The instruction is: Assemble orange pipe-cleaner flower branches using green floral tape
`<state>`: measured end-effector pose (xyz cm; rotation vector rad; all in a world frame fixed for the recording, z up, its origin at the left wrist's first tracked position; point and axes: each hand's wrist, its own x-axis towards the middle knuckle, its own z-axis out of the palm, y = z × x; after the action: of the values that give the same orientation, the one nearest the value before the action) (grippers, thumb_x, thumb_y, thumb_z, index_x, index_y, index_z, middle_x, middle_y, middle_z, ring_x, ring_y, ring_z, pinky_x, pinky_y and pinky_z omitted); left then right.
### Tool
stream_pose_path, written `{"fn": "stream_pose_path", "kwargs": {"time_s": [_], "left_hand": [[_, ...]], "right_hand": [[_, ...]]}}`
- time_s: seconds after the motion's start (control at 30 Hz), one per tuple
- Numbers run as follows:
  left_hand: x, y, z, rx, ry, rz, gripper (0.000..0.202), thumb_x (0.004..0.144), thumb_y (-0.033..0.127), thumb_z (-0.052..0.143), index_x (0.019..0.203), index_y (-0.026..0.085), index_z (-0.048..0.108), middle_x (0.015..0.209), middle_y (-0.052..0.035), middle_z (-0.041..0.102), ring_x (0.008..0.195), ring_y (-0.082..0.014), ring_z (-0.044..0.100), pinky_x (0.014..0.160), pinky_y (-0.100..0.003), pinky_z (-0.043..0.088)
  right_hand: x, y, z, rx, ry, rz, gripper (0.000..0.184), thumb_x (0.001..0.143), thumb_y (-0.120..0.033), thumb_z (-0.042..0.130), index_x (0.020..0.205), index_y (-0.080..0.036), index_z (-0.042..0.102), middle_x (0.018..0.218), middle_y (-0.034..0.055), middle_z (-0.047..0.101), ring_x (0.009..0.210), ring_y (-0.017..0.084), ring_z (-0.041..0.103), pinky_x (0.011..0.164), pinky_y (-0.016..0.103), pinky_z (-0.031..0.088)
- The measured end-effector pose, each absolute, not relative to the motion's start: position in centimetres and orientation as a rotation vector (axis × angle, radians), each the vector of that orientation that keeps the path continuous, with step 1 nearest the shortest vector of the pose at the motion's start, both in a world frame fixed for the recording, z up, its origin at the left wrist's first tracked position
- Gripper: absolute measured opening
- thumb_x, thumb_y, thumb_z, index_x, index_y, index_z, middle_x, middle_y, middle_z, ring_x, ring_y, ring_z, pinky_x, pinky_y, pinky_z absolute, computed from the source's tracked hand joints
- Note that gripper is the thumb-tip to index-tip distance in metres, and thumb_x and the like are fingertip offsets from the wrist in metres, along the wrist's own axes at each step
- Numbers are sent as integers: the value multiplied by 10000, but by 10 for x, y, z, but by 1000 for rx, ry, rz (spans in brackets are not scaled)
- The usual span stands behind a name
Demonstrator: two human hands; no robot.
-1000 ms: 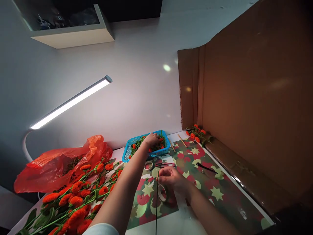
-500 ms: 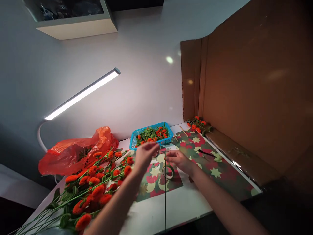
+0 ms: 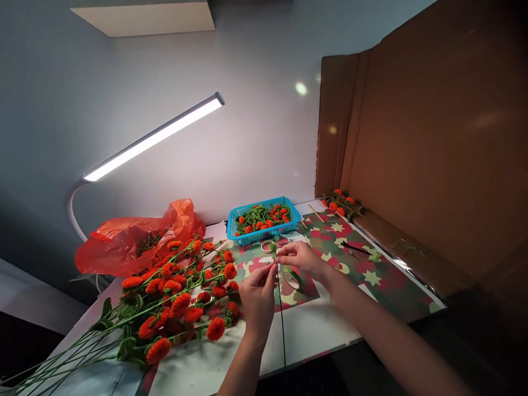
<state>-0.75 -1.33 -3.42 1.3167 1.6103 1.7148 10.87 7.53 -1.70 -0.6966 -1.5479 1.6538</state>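
A thin dark green wire stem hangs upright between my hands, its lower end dropping past the table's front edge. At its top is a small green fuzzy piece. My right hand pinches the stem just under that piece. Close below, my left hand has thumb and finger pinched together at the stem; whether tape lies between them is too small to see. Behind the stem, a roll of green tape stands on the patterned sheet. A pale ring-shaped roll lies beyond my fingers.
Orange pipe-cleaner flowers on long green stems cover the left side, before a red plastic bag. A blue basket of small flowers stands at the back. Dark tweezers-like tool lies right. Cardboard walls the right; a lamp shines left.
My left hand has come down and back from above the stem to pinch at it under my right fingers. My right hand keeps its pinch. The camera view has shifted slightly.
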Motion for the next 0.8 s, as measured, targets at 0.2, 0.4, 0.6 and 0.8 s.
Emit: {"fn": "stream_pose_path", "kwargs": {"time_s": [0.2,0.4,0.6,0.8], "left_hand": [[-6,-17,-28,1684,1780,1624,206,819,291,550,842,169,714,713,-47,684,600,-146,609,575,-240,474],[-6,-13,-32,1514,1713,1580,208,803,333,568,794,162,687,671,-42,669,606,-164,619,584,-256,479],[-10,-9,-37,1245,1449,1602,223,778,376,597,804,158,636,697,-31,651,650,-166,619,615,-259,483],[-15,-5,-34,1221,1374,1607,276,816,415,539,700,169,583,575,24,518,546,-104,485,538,-203,396]], "right_hand": [[105,76,-19,-740,-1592,1627,260,570,-363,775,654,-138,674,632,4,620,626,133,547,637,276,410],[105,80,-23,-736,-1662,1608,208,653,-349,726,675,-148,680,639,3,608,613,127,538,617,267,417],[104,83,-24,-710,-1663,1648,201,660,-338,726,684,-145,677,647,0,604,619,122,536,617,258,416],[104,79,-23,-665,-1612,1694,227,638,-355,746,682,-146,669,654,-9,599,640,120,542,644,258,418]]}}
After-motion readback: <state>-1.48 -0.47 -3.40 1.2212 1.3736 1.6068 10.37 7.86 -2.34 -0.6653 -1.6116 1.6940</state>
